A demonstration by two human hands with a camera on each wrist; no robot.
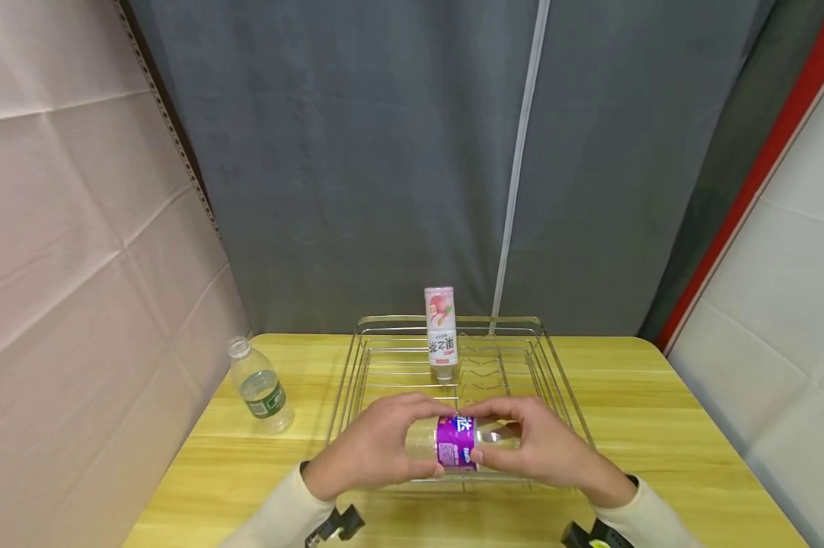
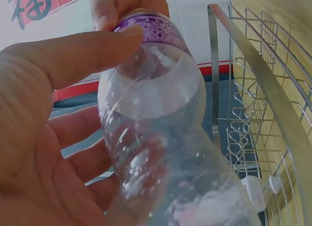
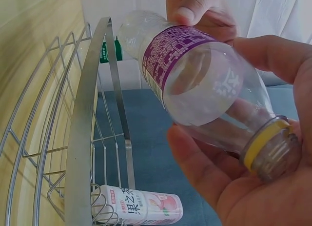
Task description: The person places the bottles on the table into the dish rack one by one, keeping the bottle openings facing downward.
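Over yellow table [image 1: 659, 426], both hands' fingers [image 1: 412, 411] grip purple-labelled bottle [image 1: 456, 444] sideways.

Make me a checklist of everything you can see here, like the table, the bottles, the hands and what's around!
Surface: yellow wooden table.
Job's things: clear bottle with purple label, no cap, held sideways over the near edge of the wire rack; its open yellow-ringed neck sits at the right hand.
Clutter: peach-label bottle standing upside down in the rack; green-label bottle on the table left of the rack, uncapped.
Grippers: left hand grips the bottle's base end; right hand grips its neck end.
Cables: nothing seen.
Surroundings: grey curtain behind, pale sheet on the left, red strip on the right.
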